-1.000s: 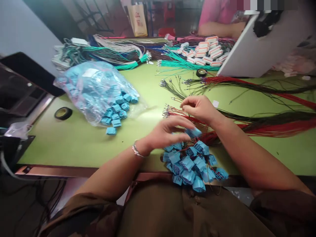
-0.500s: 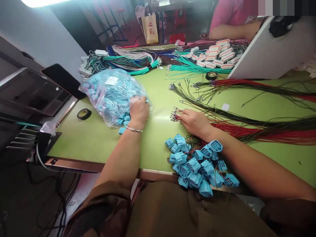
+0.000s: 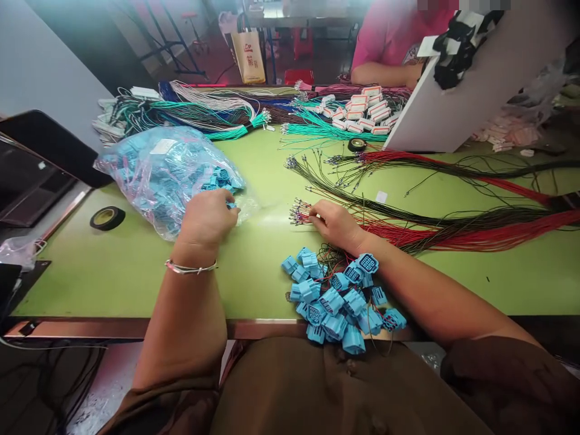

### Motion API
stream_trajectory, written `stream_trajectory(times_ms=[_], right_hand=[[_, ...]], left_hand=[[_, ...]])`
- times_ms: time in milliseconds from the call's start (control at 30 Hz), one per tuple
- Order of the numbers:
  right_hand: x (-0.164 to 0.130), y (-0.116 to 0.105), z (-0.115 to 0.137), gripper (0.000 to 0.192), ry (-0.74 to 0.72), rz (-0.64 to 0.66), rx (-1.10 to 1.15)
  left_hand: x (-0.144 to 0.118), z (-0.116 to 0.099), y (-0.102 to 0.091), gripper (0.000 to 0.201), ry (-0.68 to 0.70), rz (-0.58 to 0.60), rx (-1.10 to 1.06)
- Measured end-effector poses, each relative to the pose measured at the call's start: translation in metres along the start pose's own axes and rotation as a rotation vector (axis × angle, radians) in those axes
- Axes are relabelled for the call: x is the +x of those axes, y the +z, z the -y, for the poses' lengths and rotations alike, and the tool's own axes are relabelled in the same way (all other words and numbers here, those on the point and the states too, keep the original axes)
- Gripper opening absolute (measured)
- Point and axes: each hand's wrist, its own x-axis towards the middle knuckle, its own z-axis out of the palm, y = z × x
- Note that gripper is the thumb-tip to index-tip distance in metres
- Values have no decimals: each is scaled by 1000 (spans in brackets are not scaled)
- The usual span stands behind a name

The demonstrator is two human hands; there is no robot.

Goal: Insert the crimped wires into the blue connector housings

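Observation:
A clear plastic bag (image 3: pixel 149 175) full of light-blue connectors lies at the left. My left hand (image 3: pixel 208 217) is at its open side, fingers curled around a blue connector (image 3: pixel 232 206) that shows only in part. More connectors (image 3: pixel 221 177) spill from the bag's mouth just beyond the fingertips. My right hand (image 3: pixel 333 220) rests on the table, thumb and fingers closed on the tip end of a bundle of red wires (image 3: pixel 385 231); metal terminals (image 3: pixel 298 212) stick out past it. Below that hand, a pile of blue connectors with wires (image 3: pixel 333 302) sits at the table's front edge.
Black-and-red wire bundles (image 3: pixel 453 220) run off to the right. Rolls of black tape lie at left (image 3: pixel 107 218) and at back (image 3: pixel 357 145). Green and white wires with white connectors (image 3: pixel 369 112) line the back. A white panel (image 3: pixel 435 115) stands at right; a person in pink (image 3: pixel 380 54) sits behind.
My left hand has drawn back from inside the bag's plastic towards me and turned, with blue connectors now showing at the mouth. The view has shifted right. My right hand keeps its grip.

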Motion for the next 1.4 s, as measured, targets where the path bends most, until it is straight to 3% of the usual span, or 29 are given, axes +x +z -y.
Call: stream_trajectory(times_ms=[100,200,300,433,533,700,933,1133,1400], right_hand=[[2,3,-7,11,141,-115,237],[5,1,-8,13,253,-186,473],[7,-5,-4,19,309,-208,648],[6,-10,2,21,353,-234,693],[4,-9,5,22,354,-241,665],[1,-6,7,21,343,-290,598],[0,-8,5,24,299,-214,558],[0,-6,2,30,291,-146,561],[1,-4,0,25,314,-120,504]], left_hand=[[-6,-6,-13,11,119,-9,-199],[-17,-29,-11,17,216,28,-752],[-27,-56,11,28,75,293,-1350],[-33,-74,45,33,-148,568,-1682],[-34,-75,55,30,-200,589,-1732],[-33,-76,55,27,-268,600,-1736],[-32,-75,58,28,-284,626,-1743],[-34,-74,59,29,-243,690,-1722],[-37,-74,60,32,-190,624,-1675]])
